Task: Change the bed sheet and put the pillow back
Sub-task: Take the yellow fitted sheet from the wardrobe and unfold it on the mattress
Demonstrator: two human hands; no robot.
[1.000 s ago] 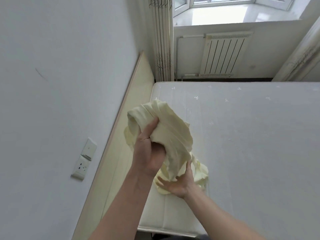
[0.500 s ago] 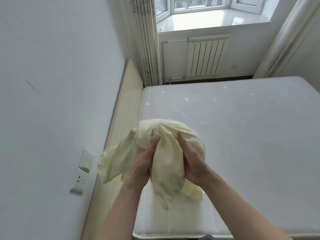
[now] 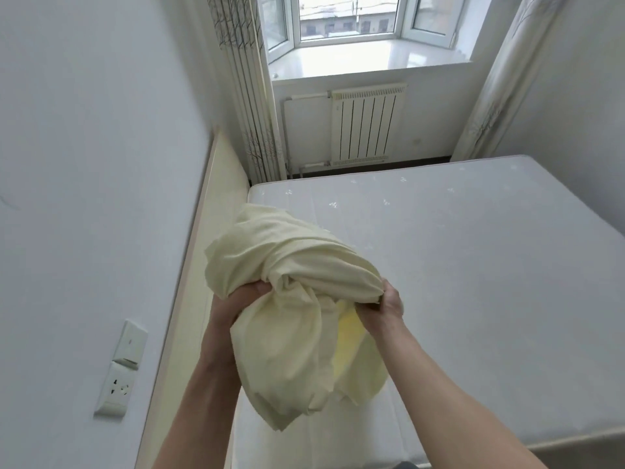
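Pale yellow bed sheet (image 3: 297,299) bunched above bare mattress (image 3: 473,282), left hand (image 3: 233,304) gripping it at nine o'clock, right hand (image 3: 385,308) pinching folds at three o'clock

Both forearms (image 3: 209,394) bare, no sleeves, no jewellery.

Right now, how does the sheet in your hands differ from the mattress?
The sheet is pale yellow; the mattress is white-grey with small printed motifs. The sheet is bunched and creased; the mattress lies flat and smooth. The sheet is held up in the air, gripped by the left hand and right hand; the mattress rests bare against the headboard. Both are light-coloured fabric.
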